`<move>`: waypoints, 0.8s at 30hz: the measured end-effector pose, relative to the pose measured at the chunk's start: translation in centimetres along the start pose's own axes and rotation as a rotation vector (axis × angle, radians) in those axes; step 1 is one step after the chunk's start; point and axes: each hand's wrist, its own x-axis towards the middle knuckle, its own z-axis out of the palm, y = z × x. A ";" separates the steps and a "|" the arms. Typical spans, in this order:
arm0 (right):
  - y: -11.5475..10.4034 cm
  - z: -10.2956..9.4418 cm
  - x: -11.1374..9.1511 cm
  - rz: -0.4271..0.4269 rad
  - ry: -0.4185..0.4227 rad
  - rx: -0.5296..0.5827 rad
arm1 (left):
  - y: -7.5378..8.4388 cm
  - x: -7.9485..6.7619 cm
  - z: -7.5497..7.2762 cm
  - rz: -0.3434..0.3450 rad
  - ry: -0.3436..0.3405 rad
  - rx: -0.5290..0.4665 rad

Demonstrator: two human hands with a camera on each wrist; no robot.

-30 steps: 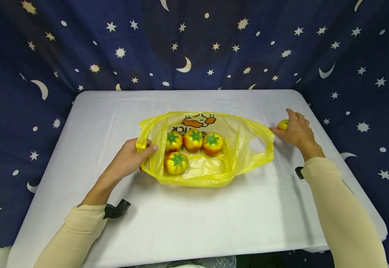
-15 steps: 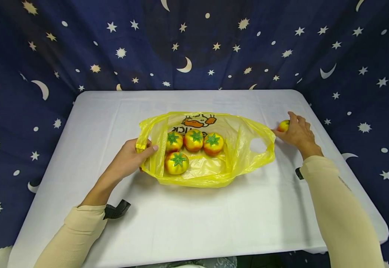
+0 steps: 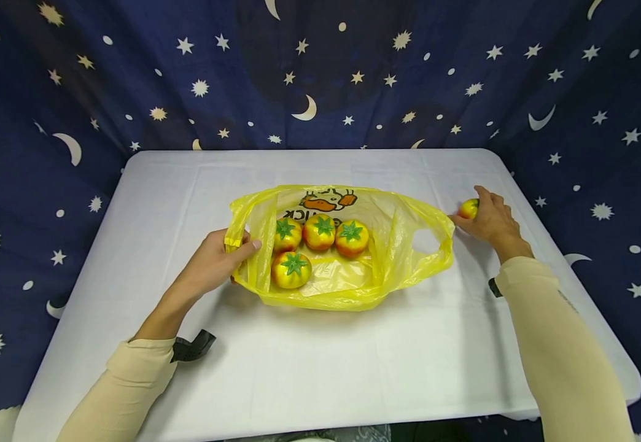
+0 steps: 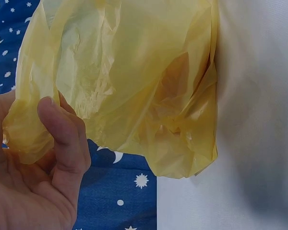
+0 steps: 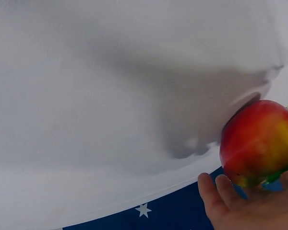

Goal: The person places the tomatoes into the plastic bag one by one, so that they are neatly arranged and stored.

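Observation:
A yellow plastic bag (image 3: 348,298) with a duck print lies wide-mouthed in the middle of the table. Inside it sit several glossy red-yellow tomatoes (image 3: 320,231) with green star-shaped tops. My left hand (image 3: 218,258) grips the bag's left side, thumb over the edge; in the left wrist view its fingers curl round the bunched plastic (image 4: 31,129). At the far right, my right hand (image 3: 490,220) is over another tomato (image 5: 259,141), thumb and fingers spread around it. In the right wrist view fingertips (image 5: 205,179) stand a little apart from its skin.
A white cloth covers the table (image 3: 409,368), whose right edge runs close beside the right hand. A dark blue curtain (image 3: 342,73) with stars and moons hangs behind and at the sides. The bag's right handle loop (image 3: 443,239) reaches toward the right thumb.
My right hand has shifted slightly toward me and to the right, the lone tomato staying nearly in place. The left hand and the bag have not visibly moved.

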 end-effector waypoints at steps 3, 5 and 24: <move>0.1 0.1 0.1 0.013 -0.007 -0.005 | 0.0 -0.1 0.0 0.001 0.001 -0.002; 0.1 0.1 0.1 0.027 -0.017 -0.006 | 0.0 -0.1 -0.1 0.000 0.001 -0.004; 0.6 0.7 -0.1 0.026 -0.001 0.062 | 0.0 -0.2 -0.1 0.008 -0.001 0.002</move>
